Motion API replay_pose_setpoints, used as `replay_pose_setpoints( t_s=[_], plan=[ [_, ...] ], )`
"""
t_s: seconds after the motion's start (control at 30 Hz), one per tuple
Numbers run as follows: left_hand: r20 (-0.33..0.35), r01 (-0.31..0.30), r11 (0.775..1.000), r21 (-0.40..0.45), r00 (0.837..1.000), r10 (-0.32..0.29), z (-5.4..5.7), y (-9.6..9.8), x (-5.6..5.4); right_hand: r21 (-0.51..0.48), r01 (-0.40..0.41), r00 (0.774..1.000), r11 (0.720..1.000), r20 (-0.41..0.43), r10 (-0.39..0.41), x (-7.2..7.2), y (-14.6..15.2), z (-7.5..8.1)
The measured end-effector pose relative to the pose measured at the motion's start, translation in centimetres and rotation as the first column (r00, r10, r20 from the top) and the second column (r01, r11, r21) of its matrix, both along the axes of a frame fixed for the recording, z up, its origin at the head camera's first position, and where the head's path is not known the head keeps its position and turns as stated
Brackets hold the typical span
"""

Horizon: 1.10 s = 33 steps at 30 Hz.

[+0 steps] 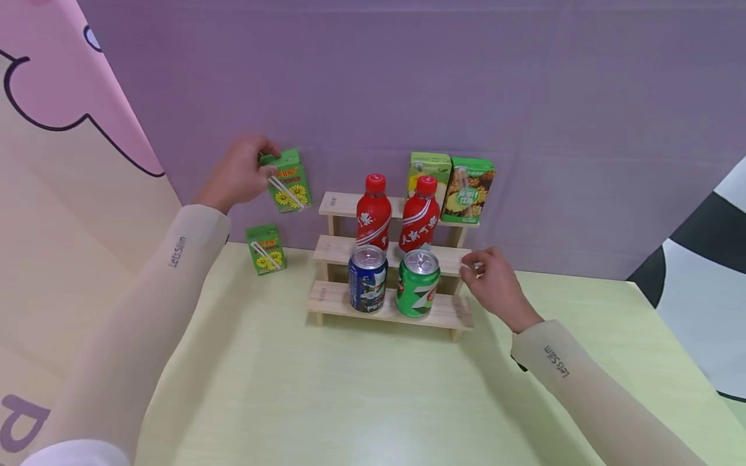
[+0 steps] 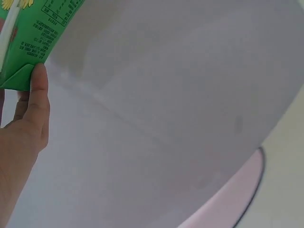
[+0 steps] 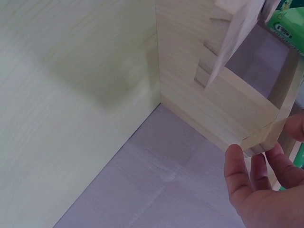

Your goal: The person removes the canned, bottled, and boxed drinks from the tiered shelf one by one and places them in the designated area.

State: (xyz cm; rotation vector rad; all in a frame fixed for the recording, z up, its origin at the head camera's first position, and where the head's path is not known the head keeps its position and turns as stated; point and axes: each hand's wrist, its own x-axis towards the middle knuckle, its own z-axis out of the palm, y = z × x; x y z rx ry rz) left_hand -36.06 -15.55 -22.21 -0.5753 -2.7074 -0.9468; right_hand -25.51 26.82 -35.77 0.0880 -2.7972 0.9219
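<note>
My left hand (image 1: 240,171) holds a green drink carton (image 1: 294,184) with yellow flowers and a white straw by its upper left side. The carton is raised, left of a three-tier wooden stand (image 1: 335,249). In the left wrist view, fingers (image 2: 39,90) lie along the end of the carton (image 2: 40,40). My right hand (image 1: 495,285) is at the right end of the stand's middle tier. The right wrist view shows its thumb and fingers around that board end (image 3: 263,140). A matching carton (image 1: 265,249) stands on the table below my left hand.
Two cans, blue (image 1: 368,285) and green (image 1: 417,285), stand on the bottom tier. Two red bottles (image 1: 373,213) (image 1: 419,217) occupy the middle tier. Behind them on the top tier are a light green carton (image 1: 430,167) and a darker carton (image 1: 468,191). A purple backdrop (image 1: 553,129) rises behind.
</note>
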Motion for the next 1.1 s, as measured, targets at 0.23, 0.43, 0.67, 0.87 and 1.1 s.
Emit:
replay_pose_setpoints(
  t_s=[0.23, 0.43, 0.67, 0.87, 1.1],
  plan=[
    [0.017, -0.015, 0.998, -0.067, 1.000, 0.017, -3.5, -0.7, -1.0, 0.003, -0.001, 1.000, 1.000, -0.011, 0.001, -0.2, 0.1, -0.1],
    [0.032, 0.015, 0.990, -0.137, 0.999, -0.011, -5.9, 0.5, -1.7, 0.004, -0.002, 1.000, 1.000, -0.029, 0.002, -0.2, 0.0, -0.1],
    [0.042, 0.007, 0.978, -0.210, 0.999, 0.002, -9.3, 1.3, -2.2, -0.002, 0.006, 1.000, 1.000, -0.018, -0.006, -0.1, -0.1, -0.2],
    [0.014, 0.011, 0.984, -0.178, 1.000, -0.009, -11.6, 0.9, -2.5, 0.008, 0.004, 0.999, 1.000, -0.032, -0.004, 0.0, -0.2, -0.1],
    [0.000, 0.031, 0.983, -0.180, 0.999, -0.032, -13.3, 0.7, -2.4, 0.014, -0.006, 0.998, 1.000, -0.064, 0.007, 0.0, 0.0, -0.2]
  ],
)
